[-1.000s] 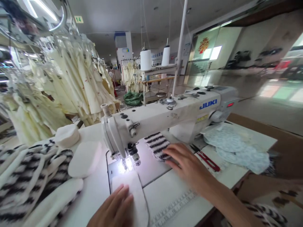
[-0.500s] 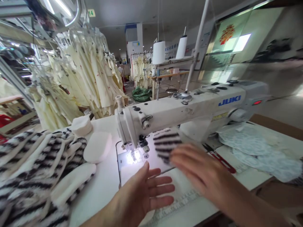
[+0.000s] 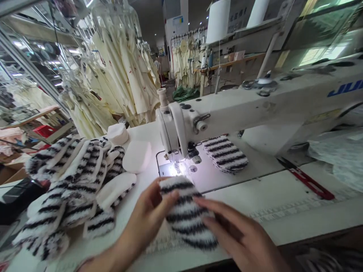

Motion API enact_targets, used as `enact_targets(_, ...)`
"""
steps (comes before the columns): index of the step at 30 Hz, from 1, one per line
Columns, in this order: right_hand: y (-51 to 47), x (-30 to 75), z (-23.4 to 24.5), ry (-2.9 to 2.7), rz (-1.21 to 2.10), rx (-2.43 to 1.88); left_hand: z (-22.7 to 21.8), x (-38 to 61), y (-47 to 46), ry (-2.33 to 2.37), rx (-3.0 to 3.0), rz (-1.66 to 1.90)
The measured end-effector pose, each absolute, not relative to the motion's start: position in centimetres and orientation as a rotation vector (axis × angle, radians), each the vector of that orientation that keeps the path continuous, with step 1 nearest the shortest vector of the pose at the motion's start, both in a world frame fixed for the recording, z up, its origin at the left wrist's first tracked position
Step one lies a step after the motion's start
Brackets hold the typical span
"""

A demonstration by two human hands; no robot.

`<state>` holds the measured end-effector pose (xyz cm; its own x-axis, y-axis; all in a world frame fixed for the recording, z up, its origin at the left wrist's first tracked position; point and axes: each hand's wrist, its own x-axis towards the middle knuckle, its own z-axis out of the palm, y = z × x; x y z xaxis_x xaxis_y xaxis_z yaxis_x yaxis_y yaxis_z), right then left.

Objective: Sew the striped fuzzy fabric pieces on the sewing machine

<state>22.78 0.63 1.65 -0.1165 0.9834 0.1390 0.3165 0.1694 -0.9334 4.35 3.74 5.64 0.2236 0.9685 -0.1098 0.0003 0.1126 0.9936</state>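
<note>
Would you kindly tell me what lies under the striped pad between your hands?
The white table with its printed ruler strip shows around the striped pad; the part directly beneath is hidden by it.

Ahead and left of the hands (image 3: 147, 215), long cream garments (image 3: 124, 71) hang on clear plastic hangers. Farther ahead, a green plastic bag (image 3: 185, 93) lies on the grey floor (image 3: 168, 90) beside a long wooden bench (image 3: 227, 64), below a white square pillar (image 3: 172, 26). A bright glazed window (image 3: 323, 53) stands ahead and right.
</note>
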Motion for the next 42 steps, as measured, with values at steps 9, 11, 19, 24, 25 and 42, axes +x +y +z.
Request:
enact_targets(9, 2.4, 20.5, 0.1, -1.963, 0.604, -1.301, 3.9, 1.3, 7.6, 1.502, 1.815, 0.486)
enact_targets(11, 1.8, 20.3, 0.0, -2.035, 0.544, -1.239, 4.1, 0.8, 7.0, 1.525, 1.82, 0.419)
enact_targets(19, 1.8, 20.3, -0.4, -2.154, 0.371, -1.155, 5.1, 1.3, 7.5, 1.707, 1.948, 0.313)
enact_targets(24, 2.0, 19.8, -1.7, -2.152, 0.308, -1.206, 4.8, 1.1, 8.1, 1.729, 1.948, 0.136)
enact_targets(25, 2.0, 19.6, -1.8, -2.151, 0.283, -1.204, 4.9, 1.0, 8.1, 1.725, 1.923, 0.139)
enact_targets(42, 2.9, 20.1, -1.5, -2.229, 0.18, -1.241, 4.8, 0.1, 8.2, 1.729, 1.92, 0.12)
